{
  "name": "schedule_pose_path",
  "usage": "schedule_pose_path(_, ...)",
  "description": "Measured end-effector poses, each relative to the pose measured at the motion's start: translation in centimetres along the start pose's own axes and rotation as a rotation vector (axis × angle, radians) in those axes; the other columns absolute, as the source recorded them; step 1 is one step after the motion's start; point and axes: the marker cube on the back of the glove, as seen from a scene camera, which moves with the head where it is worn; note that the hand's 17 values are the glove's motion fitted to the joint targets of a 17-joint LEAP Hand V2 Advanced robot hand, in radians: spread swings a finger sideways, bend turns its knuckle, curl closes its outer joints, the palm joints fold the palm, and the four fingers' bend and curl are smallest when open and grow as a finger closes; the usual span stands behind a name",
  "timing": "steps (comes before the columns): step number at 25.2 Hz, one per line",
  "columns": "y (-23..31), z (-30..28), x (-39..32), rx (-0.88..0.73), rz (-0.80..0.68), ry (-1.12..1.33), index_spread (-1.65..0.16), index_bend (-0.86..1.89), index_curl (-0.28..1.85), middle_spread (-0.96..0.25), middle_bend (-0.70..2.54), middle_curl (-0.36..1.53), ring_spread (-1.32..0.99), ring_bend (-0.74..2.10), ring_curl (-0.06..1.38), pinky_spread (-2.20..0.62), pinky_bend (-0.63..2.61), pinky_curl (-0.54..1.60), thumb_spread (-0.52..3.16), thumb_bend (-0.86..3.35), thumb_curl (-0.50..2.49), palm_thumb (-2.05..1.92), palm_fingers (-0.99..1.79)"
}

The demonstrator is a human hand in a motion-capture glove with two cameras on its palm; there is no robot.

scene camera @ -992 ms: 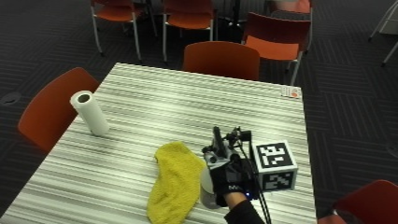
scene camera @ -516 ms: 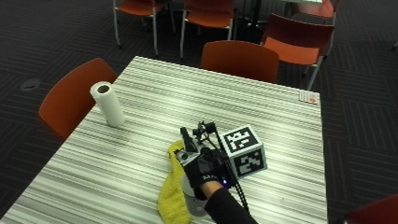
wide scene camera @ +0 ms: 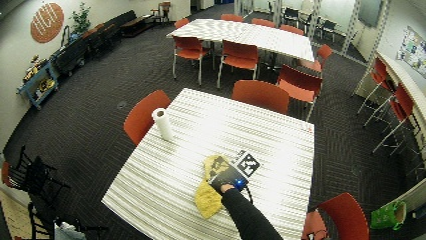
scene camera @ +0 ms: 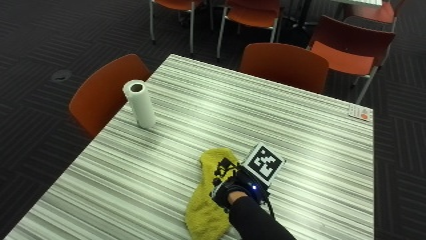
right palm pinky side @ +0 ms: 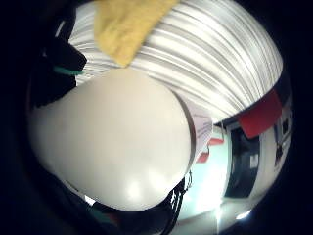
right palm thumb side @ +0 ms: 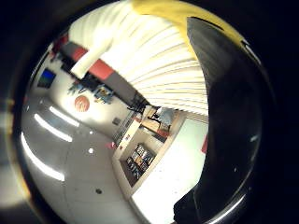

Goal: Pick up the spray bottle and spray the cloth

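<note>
My gloved right hand (scene camera: 234,189) grips the spray bottle near the table's front edge. The bottle's black spray head (scene camera: 223,170) juts out over the near end of the yellow cloth (scene camera: 206,215), which lies lengthwise on the striped table (scene camera: 266,115). Its white body (right palm pinky side: 112,147) fills the little finger side palm view, close against the palm, with the yellow cloth (right palm pinky side: 127,29) just past it. From outside, the hand hides the bottle's body. In the wide view the hand (wide scene camera: 226,179) sits at the upper end of the cloth (wide scene camera: 208,197).
A white paper towel roll (scene camera: 140,104) stands upright near the left edge. A small card (scene camera: 360,112) lies at the far right corner. Orange chairs stand at the left side (scene camera: 106,92) and the far side (scene camera: 283,62).
The outside camera has shifted. My hand with the bottle has moved from beside the cloth to over its upper end, and the bottle's white body no longer shows from outside.
</note>
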Motion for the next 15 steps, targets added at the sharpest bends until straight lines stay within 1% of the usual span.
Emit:
schedule_pose_path(3,-0.8,0.1,2.3,-0.042,0.090,0.022,-0.12,0.38,0.60,-0.05,0.50,0.58,-0.11,0.57,0.51,0.09,0.16,0.23,0.94,0.04,0.79,1.22,0.97)
schedule_pose_path(6,-1.4,0.0,4.2,-0.062,0.136,0.000,-0.12,0.37,0.60,-0.05,0.50,0.58,-0.12,0.55,0.51,0.09,0.16,0.24,0.91,0.02,0.80,1.22,0.99)
schedule_pose_path(12,-1.9,0.0,5.1,-0.072,0.161,-0.031,-0.13,0.35,0.61,-0.06,0.49,0.59,-0.12,0.54,0.51,0.09,0.15,0.26,0.88,0.00,0.81,1.22,1.00)
schedule_pose_path(15,-1.7,-0.2,4.7,-0.049,0.114,-0.029,-0.13,0.34,0.62,-0.07,0.48,0.60,-0.12,0.53,0.51,0.08,0.15,0.26,0.87,0.00,0.81,1.22,1.00)
